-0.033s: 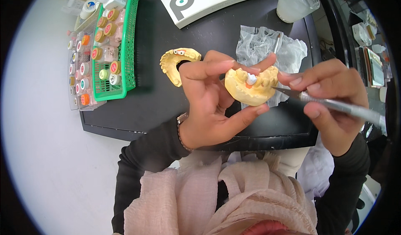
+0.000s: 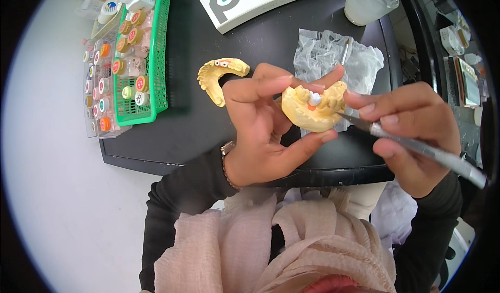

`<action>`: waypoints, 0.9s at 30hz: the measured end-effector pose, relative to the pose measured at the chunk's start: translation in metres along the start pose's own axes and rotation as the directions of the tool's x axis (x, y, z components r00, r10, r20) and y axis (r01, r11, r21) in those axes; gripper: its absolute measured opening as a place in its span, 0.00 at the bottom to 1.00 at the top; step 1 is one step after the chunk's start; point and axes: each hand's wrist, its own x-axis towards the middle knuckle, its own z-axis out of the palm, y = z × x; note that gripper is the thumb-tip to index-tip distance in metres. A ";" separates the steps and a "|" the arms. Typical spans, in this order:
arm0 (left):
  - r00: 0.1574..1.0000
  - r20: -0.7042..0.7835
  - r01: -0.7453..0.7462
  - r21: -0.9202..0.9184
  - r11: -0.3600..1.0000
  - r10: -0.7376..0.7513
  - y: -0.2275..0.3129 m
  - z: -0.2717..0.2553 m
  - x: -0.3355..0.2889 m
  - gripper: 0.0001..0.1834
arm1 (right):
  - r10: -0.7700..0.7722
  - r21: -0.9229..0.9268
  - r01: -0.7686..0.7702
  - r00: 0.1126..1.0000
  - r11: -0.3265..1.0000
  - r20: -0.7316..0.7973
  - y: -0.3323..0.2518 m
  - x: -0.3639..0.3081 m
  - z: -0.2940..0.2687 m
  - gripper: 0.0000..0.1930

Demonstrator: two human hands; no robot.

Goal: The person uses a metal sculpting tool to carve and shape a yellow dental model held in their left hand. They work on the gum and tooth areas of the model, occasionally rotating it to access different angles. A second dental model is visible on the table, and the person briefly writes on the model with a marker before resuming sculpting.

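Observation:
Between the thumb and fingers of my left hand (image 2: 265, 131) is a yellow plaster dental model (image 2: 307, 114), held up above the table. One white tooth crown (image 2: 314, 99) sits in its row, with an orange patch just below it. My right hand (image 2: 416, 131) is closed round the silver handle of a craft knife (image 2: 411, 145). The knife's pointed blade meets the right side of the model, or is very close to it. Left of my hands, a second yellow dental model (image 2: 211, 82), horseshoe-shaped with two pale teeth at its top, lies on the table.
On the black table (image 2: 177, 131) a green basket (image 2: 164, 58) of capped bottles stands at the left, beside clear trays of more bottles. A long white box (image 2: 265, 1) and a cloudy plastic cup (image 2: 367, 3) are at the back. Crumpled paper (image 2: 315, 53) holds a thin brush (image 2: 346, 52).
My right hand has tilted the knife, its handle end dropping lower and its tip moving slightly down along the model. The left hand holds nearly still.

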 end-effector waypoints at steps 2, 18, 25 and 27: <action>1.000 -0.012 -0.007 0.001 1.000 0.007 -0.003 0.002 -0.003 0.36 | -0.013 -0.088 0.016 0.999 0.996 0.041 -0.004 -0.001 0.003 0.13; 0.999 -0.009 -0.049 0.169 0.984 0.052 -0.006 0.007 -0.003 0.37 | -0.126 -0.203 0.114 0.991 0.972 -0.044 0.000 -0.007 0.018 0.19; 0.994 -0.021 -0.099 0.212 0.972 0.105 -0.011 0.007 -0.005 0.36 | -0.066 -0.341 0.065 0.998 0.938 0.010 -0.012 0.000 0.021 0.17; 0.994 -0.024 -0.104 0.204 0.974 0.111 -0.012 0.009 -0.004 0.36 | -0.071 -0.348 0.066 0.997 0.935 0.000 -0.010 0.000 0.020 0.16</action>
